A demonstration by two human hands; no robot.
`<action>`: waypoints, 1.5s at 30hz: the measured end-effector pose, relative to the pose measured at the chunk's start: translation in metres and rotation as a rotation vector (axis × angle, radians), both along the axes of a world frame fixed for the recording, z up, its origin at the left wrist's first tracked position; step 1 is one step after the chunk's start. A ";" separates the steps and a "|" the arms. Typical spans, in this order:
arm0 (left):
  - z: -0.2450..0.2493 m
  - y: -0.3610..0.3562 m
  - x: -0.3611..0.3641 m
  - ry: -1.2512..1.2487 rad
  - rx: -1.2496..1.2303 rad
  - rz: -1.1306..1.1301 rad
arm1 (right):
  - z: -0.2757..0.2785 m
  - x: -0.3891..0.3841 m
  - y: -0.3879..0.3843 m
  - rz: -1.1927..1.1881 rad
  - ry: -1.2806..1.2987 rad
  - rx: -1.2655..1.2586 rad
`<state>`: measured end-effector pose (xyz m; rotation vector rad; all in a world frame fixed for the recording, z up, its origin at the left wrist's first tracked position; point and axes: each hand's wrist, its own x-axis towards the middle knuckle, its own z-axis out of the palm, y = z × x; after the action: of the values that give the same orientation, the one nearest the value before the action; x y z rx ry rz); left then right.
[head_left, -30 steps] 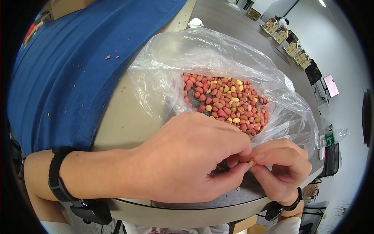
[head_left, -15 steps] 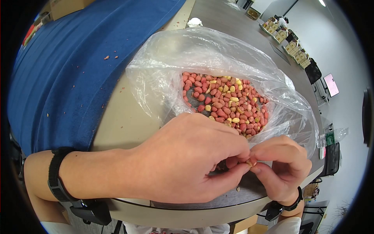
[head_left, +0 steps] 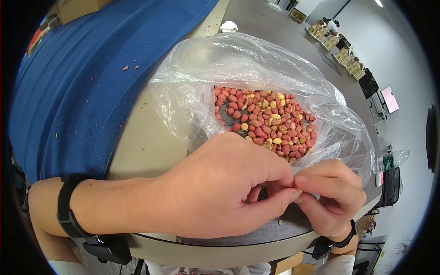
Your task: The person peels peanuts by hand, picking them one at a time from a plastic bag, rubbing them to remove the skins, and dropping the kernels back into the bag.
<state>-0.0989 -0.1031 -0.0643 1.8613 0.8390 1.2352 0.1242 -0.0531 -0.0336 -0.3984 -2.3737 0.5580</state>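
Observation:
A clear plastic bag (head_left: 256, 59) lies open on the table, with many red-skinned peanuts (head_left: 261, 121) and a few pale yellow ones inside. In front of it, my left hand (head_left: 229, 188) pinches thumb and forefinger together. My right hand (head_left: 332, 192) meets it fingertip to fingertip, also pinching. Between the fingertips a small peanut (head_left: 299, 191) shows only in part; the fingers cover most of it. Both hands appear to grip it. A black band is on each wrist.
Blue cloth (head_left: 91, 82) with skin crumbs covers the table's left side. White crumpled tissue (head_left: 228, 26) sits behind the bag. A plastic bottle (head_left: 392, 161) is at the right. Far back are boxes (head_left: 330, 41) and a person (head_left: 332, 26). The curved table edge (head_left: 206, 251) runs below my hands.
My fingertips have closed further over the peanut, so less of it shows. The right fingers have shifted slightly toward the left hand. The bag's upper film has moved a little.

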 end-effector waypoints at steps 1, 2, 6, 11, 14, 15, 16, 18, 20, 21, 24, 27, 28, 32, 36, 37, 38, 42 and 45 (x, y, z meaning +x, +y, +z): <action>0.000 0.000 0.000 0.014 0.011 -0.003 | 0.000 0.000 0.000 0.002 -0.002 0.017; 0.000 0.000 0.001 0.014 0.011 -0.003 | 0.000 0.001 0.000 0.002 -0.002 0.017; -0.001 0.000 0.003 -0.031 -0.002 0.036 | 0.001 0.001 -0.005 -0.062 -0.044 0.073; 0.000 0.000 0.002 -0.039 0.014 0.027 | 0.002 -0.001 -0.013 -0.137 -0.034 0.121; -0.001 0.001 0.003 -0.045 0.077 0.034 | 0.002 0.000 -0.012 -0.155 -0.050 0.129; 0.000 0.000 0.003 -0.036 0.067 0.042 | 0.003 -0.002 -0.011 -0.150 -0.031 0.129; 0.000 0.000 0.002 -0.028 0.058 0.051 | 0.004 -0.004 -0.010 -0.144 -0.012 0.129; -0.001 0.001 0.002 -0.015 0.079 0.054 | 0.003 -0.003 -0.007 -0.110 -0.032 0.131; -0.002 0.001 0.001 -0.002 0.100 0.054 | 0.001 -0.002 -0.005 -0.077 -0.053 0.133; -0.002 0.001 0.002 0.001 0.108 0.055 | -0.001 -0.002 -0.004 -0.060 -0.048 0.162; -0.003 0.000 0.004 0.021 0.176 0.074 | -0.003 -0.001 -0.005 -0.030 -0.042 0.229; -0.006 0.000 0.006 0.036 0.261 0.098 | -0.004 -0.002 -0.005 -0.011 -0.036 0.276; -0.007 0.001 0.006 0.033 0.287 0.103 | -0.004 -0.002 -0.005 -0.008 -0.034 0.284; -0.008 0.001 0.004 0.000 0.265 0.088 | -0.005 -0.001 -0.004 0.006 -0.014 0.277; -0.004 0.000 0.004 -0.016 0.198 0.053 | -0.005 -0.001 -0.003 0.010 0.005 0.255; -0.003 0.000 0.004 -0.031 0.186 0.047 | -0.006 -0.001 -0.003 0.014 0.012 0.250; -0.004 0.000 0.004 -0.032 0.185 0.047 | -0.006 0.000 -0.003 0.013 0.010 0.248; -0.004 0.001 0.003 -0.021 0.164 0.027 | -0.004 -0.001 -0.003 0.019 -0.002 0.247; -0.005 0.001 0.002 -0.019 0.149 0.018 | -0.003 -0.001 -0.003 0.021 -0.020 0.275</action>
<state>-0.0966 -0.1024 -0.0695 1.9595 0.7739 1.3566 0.1232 -0.0565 -0.0366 -0.2559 -2.4323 0.2315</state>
